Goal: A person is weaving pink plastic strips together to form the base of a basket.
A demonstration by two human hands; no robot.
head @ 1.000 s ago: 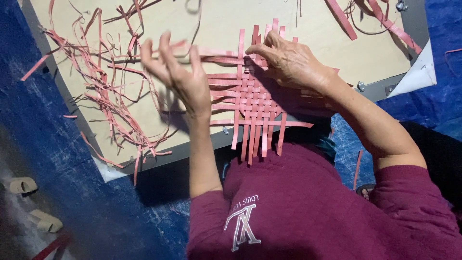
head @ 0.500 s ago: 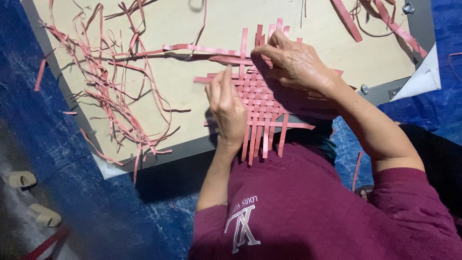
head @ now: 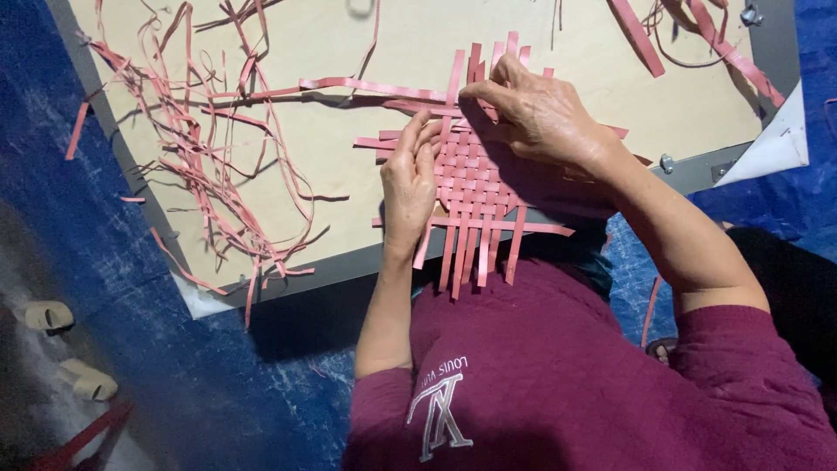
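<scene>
Hands on pink woven strip mat (head: pixel 475 187), left hand (head: pixel 408 187) fingers flat, right hand (head: pixel 540 118) fingers pinching a strip (head: pixel 375 86).

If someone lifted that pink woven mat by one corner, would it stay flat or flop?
The woven mat would probably sag: its strips look thin, like the curling loose strips nearby. It seems light. Unfinished ends stick out, so strips might slip loose; both the left hand and right hand press it down.

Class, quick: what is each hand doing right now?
Left hand: fingers pressed flat on the woven pink mat, gripping nothing.
Right hand: fingers curled, pinching a pink strip.
</scene>
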